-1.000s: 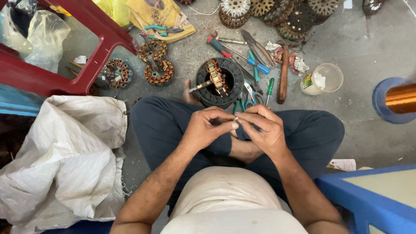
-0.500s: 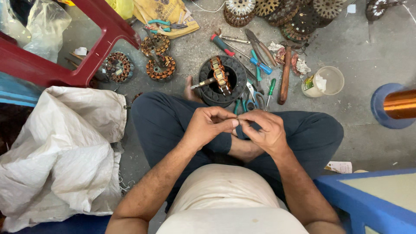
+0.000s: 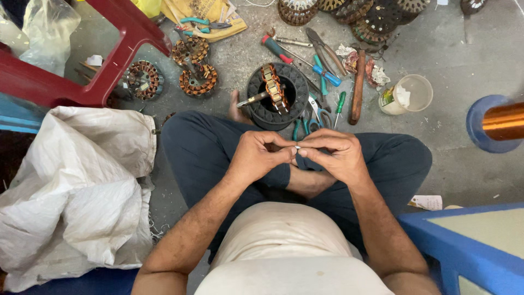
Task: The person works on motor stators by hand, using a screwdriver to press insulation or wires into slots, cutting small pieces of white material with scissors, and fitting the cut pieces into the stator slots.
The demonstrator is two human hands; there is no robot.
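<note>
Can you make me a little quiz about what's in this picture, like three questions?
1. True or false: both hands pinch one small white piece together.
2. What lies nearest the round black motor housing: A the green-handled scissors, B the copper wire spool, C the white woven sack?
3. What colour is the plastic stool?

Key:
1. True: the left hand and right hand meet on the small white piece.
2. A: the green-handled scissors lie beside the round black motor housing.
3. Red: the plastic stool.

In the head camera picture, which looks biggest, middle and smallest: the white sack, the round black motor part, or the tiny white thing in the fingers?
1. White sack, by far the largest.
2. Round black motor part on the floor.
3. Tiny white thing, pinched between the left hand and right hand.
</note>
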